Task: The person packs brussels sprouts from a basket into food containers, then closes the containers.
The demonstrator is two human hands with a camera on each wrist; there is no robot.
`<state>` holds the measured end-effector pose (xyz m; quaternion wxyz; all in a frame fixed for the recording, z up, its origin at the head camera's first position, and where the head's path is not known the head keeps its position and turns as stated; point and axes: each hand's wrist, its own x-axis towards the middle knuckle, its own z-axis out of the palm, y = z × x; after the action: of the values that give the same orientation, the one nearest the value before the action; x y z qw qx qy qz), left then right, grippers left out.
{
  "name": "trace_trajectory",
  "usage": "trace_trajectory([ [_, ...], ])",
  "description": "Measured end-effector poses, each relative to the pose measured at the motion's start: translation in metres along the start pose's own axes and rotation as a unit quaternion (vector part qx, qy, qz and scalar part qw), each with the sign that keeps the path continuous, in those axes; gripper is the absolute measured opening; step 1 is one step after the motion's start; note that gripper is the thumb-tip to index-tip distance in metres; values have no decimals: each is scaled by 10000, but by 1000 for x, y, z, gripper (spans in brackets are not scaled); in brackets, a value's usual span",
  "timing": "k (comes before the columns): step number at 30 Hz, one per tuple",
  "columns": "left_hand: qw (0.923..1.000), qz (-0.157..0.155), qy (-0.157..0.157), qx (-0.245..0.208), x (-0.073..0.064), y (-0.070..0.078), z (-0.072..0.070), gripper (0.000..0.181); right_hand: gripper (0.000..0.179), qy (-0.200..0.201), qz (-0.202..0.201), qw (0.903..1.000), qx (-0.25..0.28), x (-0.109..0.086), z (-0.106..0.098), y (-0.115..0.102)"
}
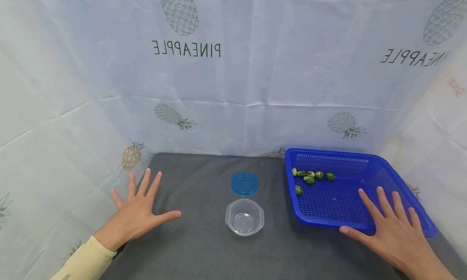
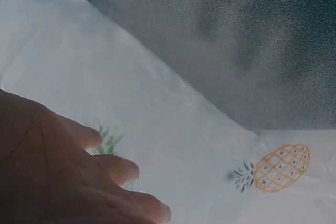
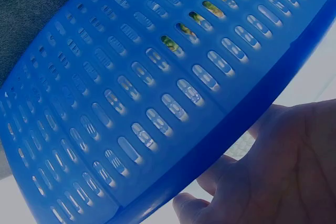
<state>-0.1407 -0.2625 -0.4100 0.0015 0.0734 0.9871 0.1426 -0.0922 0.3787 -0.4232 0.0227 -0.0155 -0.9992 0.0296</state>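
My left hand [image 1: 133, 215] is spread wide over the left side of the grey table, holding nothing. Its palm and fingers [image 2: 118, 169] show against the white cloth in the left wrist view. Fingers splayed, my right hand [image 1: 395, 233] overlaps the near right corner of a blue plastic basket [image 1: 350, 223]. In the right wrist view that hand appears beside the rim of the slotted basket wall [image 3: 131, 98]. Several Brussels sprouts [image 1: 309, 179] lie in the basket's left part. Between the hands stands a clear plastic bowl [image 1: 244, 218], with a blue lid [image 1: 245, 184] lying behind it.
A grey cloth covers the table [image 1: 197, 247]. White curtains [image 1: 248, 77] printed with pineapples hang behind the table and along both sides. The basket takes up the table's right side, against the back and right curtains.
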Motion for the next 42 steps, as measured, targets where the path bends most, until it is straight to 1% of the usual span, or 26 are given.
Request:
trace_trajectory([
  [3,10000,-26,6,9,-2,-1,1,131,127,16,-9,10000,-9,-1,0,1],
  [5,10000,-9,17,-64,-2,-1,1,130,126,18,-16,10000,2,-1,-1,2],
  [7,9996,-2,19,-280,-2,0,1,127,125,45,-40,10000,56,-1,-2,3],
  [9,9977,18,50,-674,0,2,0,122,122,33,-96,9998,158,0,-4,3],
  [12,9891,-11,77,-1467,3,10,-1,112,114,-69,-278,9986,451,6,-13,0],
  [15,9758,-72,194,-2178,5,24,1,102,107,-167,-521,9954,787,16,-28,-7],
  [17,9657,-134,225,-2584,7,35,5,94,104,-164,-697,9923,1009,23,-40,-14],
  [19,9535,-185,184,-3004,9,47,12,86,102,-155,-829,9900,1133,32,-51,-20],
  [21,9347,-220,34,-3547,12,58,20,78,100,-147,-1001,9881,1163,43,-61,-24],
  [22,9228,-222,-80,-3845,14,63,24,74,97,-119,-1098,9874,1138,49,-65,-26],
  [23,9091,-251,-209,-4152,17,68,29,71,95,-88,-1188,9867,1103,55,-69,-27],
  [26,8639,-315,-644,-4985,24,81,41,65,84,-50,-1406,9848,1023,71,-75,-29],
  [28,8405,-368,-917,-5327,29,87,49,64,77,-109,-1454,9833,1087,81,-76,-30],
  [30,8271,-393,-1133,-5491,33,92,56,65,72,-249,-1495,9806,1246,90,-75,-31],
  [34,8075,-479,-1445,-5698,38,97,68,66,65,-660,-1562,9730,1564,110,-67,-36],
  [38,7909,-532,-1765,-5835,39,98,77,65,61,-1088,-1575,9657,1755,130,-54,-43],
  [42,7793,-480,-1998,-5920,41,100,84,63,52,-1375,-1584,9607,1818,145,-40,-52],
])
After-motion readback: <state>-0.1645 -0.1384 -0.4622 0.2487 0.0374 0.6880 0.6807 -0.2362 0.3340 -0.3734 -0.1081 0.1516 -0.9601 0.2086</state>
